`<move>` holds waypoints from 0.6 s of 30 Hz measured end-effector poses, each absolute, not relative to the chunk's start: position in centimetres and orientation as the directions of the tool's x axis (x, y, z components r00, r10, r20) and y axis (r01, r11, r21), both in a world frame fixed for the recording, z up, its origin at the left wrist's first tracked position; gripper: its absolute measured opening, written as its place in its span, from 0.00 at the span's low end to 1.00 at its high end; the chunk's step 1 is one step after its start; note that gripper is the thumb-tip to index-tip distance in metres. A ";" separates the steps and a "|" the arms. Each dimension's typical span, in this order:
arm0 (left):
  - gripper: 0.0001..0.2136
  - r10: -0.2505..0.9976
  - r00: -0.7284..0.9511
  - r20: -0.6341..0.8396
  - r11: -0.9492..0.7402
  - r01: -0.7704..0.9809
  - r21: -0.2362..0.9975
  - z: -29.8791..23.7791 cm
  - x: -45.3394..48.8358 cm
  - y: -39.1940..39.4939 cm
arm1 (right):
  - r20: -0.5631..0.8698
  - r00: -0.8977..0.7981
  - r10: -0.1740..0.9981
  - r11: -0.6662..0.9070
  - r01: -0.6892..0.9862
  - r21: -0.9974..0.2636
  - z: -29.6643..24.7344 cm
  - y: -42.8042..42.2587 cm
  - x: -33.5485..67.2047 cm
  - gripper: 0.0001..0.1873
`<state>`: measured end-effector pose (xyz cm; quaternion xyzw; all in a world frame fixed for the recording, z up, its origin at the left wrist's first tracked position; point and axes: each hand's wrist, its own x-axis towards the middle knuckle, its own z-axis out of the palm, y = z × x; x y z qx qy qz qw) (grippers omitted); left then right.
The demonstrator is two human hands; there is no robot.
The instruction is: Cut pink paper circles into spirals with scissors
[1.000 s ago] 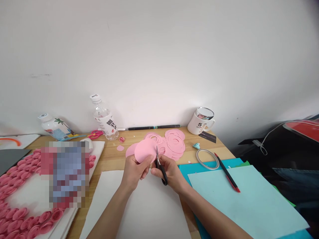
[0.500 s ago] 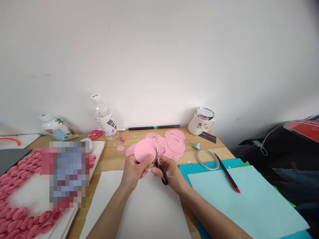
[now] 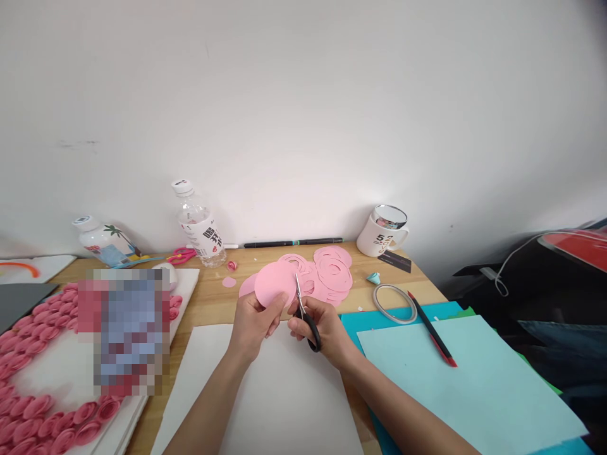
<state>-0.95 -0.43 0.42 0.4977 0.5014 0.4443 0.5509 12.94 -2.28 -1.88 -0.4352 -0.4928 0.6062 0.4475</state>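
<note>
Between thumb and fingers, my left hand (image 3: 258, 319) pinches a pink paper circle (image 3: 274, 284) near its lower edge. My right hand (image 3: 320, 325) is closed on a pair of scissors (image 3: 310, 328) with black handles, its fingers around the loops. The metal blades point up and lie along the right edge of the circle; I cannot tell whether they touch it. Behind the hands sits a pile of pink paper pieces (image 3: 334, 272), some cut in rings or spirals. Below them a white sheet (image 3: 284, 398) lies on the wooden table.
At the left lies a board with pink paper flowers (image 3: 38, 417), partly blurred out. A water bottle (image 3: 202, 227) and a white mug (image 3: 382, 234) stand by the wall. On the right are light blue sheets (image 3: 465, 379), a tape roll (image 3: 396, 305) and a black-and-red pen (image 3: 432, 328).
The pink circle has shifted very slightly left, and the scissors with it. Both hands keep their grips; nothing else has visibly moved.
</note>
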 end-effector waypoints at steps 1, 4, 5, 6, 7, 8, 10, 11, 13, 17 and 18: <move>0.20 0.988 0.115 -0.105 0.107 -0.008 0.994 0.4 -0.9 -0.4 | -0.087 -0.220 0.972 -0.114 -0.114 -0.987 -1.9 -2.3 12.9 0.20; 0.19 0.985 0.144 -0.091 0.099 -0.052 0.994 0.5 -0.8 -0.5 | -0.067 -0.230 0.971 -0.097 -0.124 -0.988 -2.1 -2.3 12.9 0.19; 0.19 0.986 0.140 -0.091 0.099 -0.054 0.994 0.5 -0.8 -0.5 | -0.062 -0.237 0.970 -0.095 -0.129 -0.987 -2.1 -2.3 12.9 0.19; 0.19 0.987 0.128 -0.094 0.101 -0.050 0.994 0.5 -0.8 -0.5 | -0.062 -0.243 0.968 -0.097 -0.134 -0.986 -2.2 -2.4 12.9 0.19; 0.20 0.989 0.112 -0.097 0.102 -0.043 0.994 0.5 -0.8 -0.5 | -0.064 -0.247 0.967 -0.101 -0.139 -0.985 -2.2 -2.4 12.9 0.19; 0.20 0.990 0.099 -0.100 0.104 -0.035 0.994 0.5 -0.8 -0.5 | -0.065 -0.249 0.966 -0.103 -0.143 -0.984 -2.2 -2.4 12.9 0.20; 0.20 0.991 0.087 -0.105 0.108 -0.025 0.994 0.4 -0.9 -0.4 | -0.051 -0.246 0.968 -0.091 -0.153 -0.984 -2.2 -2.3 12.9 0.21; 0.20 0.990 0.088 -0.106 0.108 -0.018 0.994 0.3 -0.9 -0.4 | -0.037 -0.241 0.970 -0.076 -0.157 -0.985 -2.2 -2.3 12.9 0.21; 0.20 0.990 0.096 -0.105 0.105 -0.005 0.994 0.2 -0.9 -0.4 | -0.007 -0.235 0.972 -0.046 -0.162 -0.986 -2.1 -2.2 12.9 0.22; 0.20 0.988 0.108 -0.113 0.112 0.009 0.994 0.2 -0.9 -0.4 | 0.005 -0.231 0.973 -0.032 -0.154 -0.988 -2.0 -2.2 13.0 0.22; 0.20 0.987 0.109 -0.114 0.114 0.010 0.993 0.3 -0.9 -0.4 | 0.005 -0.232 0.973 -0.031 -0.152 -0.988 -1.9 -2.2 13.0 0.22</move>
